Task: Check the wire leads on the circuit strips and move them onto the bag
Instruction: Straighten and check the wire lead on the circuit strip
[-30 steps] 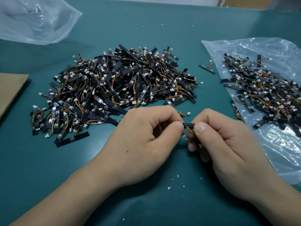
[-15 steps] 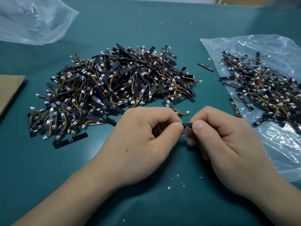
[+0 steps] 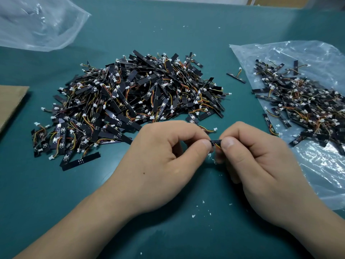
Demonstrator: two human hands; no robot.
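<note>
Clear bag far left; cardboard left of strip pile

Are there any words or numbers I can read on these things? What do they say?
None can be read.
Big pile of black strips: tiny pale marks, too small to read.
Held strip, pinched between left hand and right hand: any print is too blurred to read.
Clear bag and cardboard: no writing shows.
</note>
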